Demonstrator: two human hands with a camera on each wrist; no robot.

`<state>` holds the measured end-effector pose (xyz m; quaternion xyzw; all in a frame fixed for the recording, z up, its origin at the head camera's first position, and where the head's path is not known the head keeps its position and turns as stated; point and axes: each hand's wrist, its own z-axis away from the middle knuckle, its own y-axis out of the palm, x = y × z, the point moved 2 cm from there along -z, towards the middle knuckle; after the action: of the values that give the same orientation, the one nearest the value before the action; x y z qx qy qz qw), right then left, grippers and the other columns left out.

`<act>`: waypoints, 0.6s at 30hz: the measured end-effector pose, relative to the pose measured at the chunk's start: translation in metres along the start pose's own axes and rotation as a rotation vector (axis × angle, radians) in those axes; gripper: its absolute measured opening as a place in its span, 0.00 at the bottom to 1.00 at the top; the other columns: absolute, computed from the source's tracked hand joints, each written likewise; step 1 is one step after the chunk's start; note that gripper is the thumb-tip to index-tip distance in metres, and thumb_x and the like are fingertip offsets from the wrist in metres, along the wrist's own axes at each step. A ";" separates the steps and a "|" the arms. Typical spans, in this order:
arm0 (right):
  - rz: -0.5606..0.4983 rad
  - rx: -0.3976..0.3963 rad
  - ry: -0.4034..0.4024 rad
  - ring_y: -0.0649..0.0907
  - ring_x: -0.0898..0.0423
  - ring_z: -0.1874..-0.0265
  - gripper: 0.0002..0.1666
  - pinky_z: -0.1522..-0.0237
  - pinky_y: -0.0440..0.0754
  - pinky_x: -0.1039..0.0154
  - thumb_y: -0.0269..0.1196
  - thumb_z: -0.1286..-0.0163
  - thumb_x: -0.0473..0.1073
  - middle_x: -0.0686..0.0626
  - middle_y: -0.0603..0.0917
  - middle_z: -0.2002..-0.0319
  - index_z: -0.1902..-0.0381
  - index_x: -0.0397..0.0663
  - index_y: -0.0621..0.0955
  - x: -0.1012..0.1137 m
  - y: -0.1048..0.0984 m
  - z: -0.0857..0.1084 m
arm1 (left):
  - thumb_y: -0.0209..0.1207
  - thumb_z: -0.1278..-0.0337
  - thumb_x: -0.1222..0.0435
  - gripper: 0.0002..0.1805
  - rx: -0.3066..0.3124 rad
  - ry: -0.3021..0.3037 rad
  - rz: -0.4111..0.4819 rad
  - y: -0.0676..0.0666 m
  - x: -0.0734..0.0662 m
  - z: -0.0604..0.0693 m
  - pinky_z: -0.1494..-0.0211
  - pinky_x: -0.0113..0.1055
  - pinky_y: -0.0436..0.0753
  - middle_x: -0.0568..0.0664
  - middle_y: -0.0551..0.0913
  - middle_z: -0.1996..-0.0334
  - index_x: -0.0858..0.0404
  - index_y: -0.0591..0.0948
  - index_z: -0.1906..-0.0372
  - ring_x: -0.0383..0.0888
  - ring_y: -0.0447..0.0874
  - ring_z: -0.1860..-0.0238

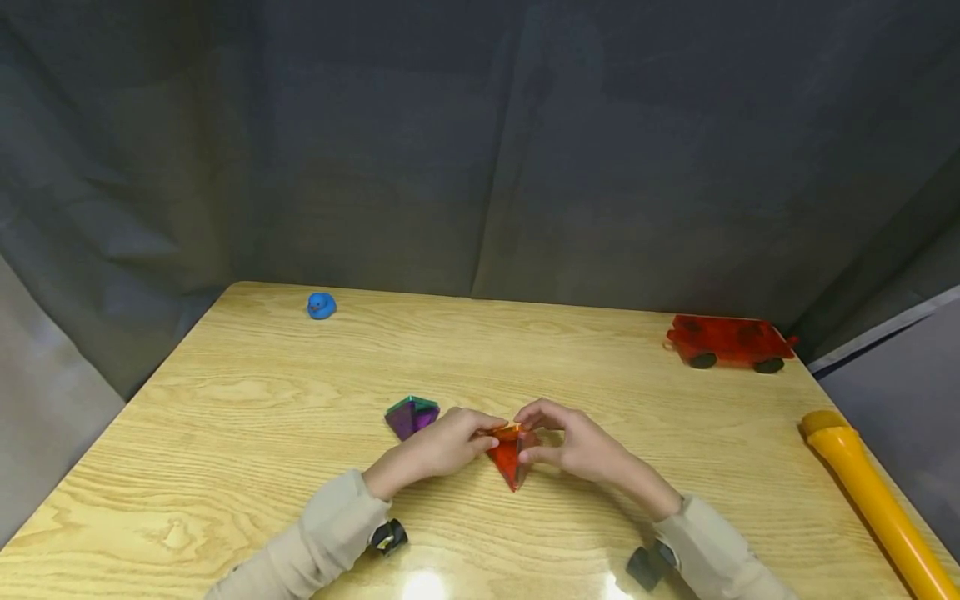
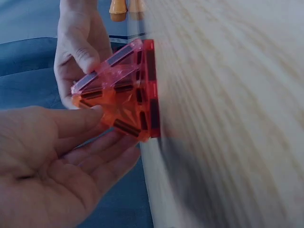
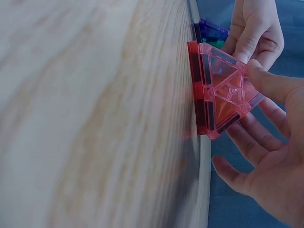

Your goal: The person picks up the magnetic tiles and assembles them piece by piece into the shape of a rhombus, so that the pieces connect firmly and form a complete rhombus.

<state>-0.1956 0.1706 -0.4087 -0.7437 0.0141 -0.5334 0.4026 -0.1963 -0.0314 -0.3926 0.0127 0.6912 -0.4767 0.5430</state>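
Triangular magnetic tiles stand together between the hands, low on the table. A red tile [image 1: 505, 457] lies flat as the base. An orange tile [image 2: 116, 111] leans up from it on the left, and a pink translucent tile [image 3: 228, 90] on the right. My left hand [image 1: 446, 448] pinches the orange tile between thumb and fingers. With thumb and fingers, my right hand [image 1: 576, 443] holds the pink tile near its upper corner. Just beyond the left hand sits a second cluster of purple and green magnetic tiles [image 1: 408, 418], partly hidden by that hand.
A blue rubber duck [image 1: 321, 306] stands at the table's back left. At the back right is a red wheeled toy base [image 1: 729, 342]. A yellow-orange tube [image 1: 877, 496] lies along the right edge. Dark cloth [image 1: 375, 150] hangs behind the wooden table [image 1: 225, 467].
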 end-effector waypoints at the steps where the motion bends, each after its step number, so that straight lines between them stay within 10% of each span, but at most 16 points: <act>1: 0.003 0.000 0.014 0.80 0.49 0.51 0.22 0.47 0.75 0.45 0.69 0.41 0.46 0.50 0.82 0.54 0.51 0.47 0.77 0.000 0.000 0.000 | 0.52 0.33 0.71 0.19 -0.006 -0.004 -0.009 -0.001 0.000 0.000 0.70 0.26 0.74 0.63 0.79 0.47 0.72 0.73 0.39 0.37 0.72 0.77; 7: 0.022 0.003 0.054 0.80 0.54 0.57 0.19 0.53 0.79 0.54 0.70 0.43 0.45 0.53 0.82 0.59 0.55 0.49 0.79 -0.001 -0.001 0.002 | 0.51 0.31 0.67 0.21 -0.058 0.003 -0.029 -0.017 -0.003 0.007 0.44 0.45 0.77 0.62 0.73 0.39 0.70 0.72 0.38 0.56 0.74 0.40; 18: 0.049 -0.018 0.078 0.77 0.59 0.63 0.22 0.57 0.78 0.62 0.71 0.44 0.45 0.54 0.78 0.65 0.54 0.44 0.77 -0.002 -0.001 0.007 | 0.54 0.33 0.66 0.22 -0.238 -0.021 -0.068 -0.062 0.008 0.028 0.34 0.51 0.67 0.60 0.73 0.38 0.68 0.72 0.37 0.57 0.67 0.35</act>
<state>-0.1918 0.1766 -0.4104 -0.7253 0.0528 -0.5518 0.4083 -0.2119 -0.0882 -0.3577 -0.0802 0.7370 -0.4096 0.5316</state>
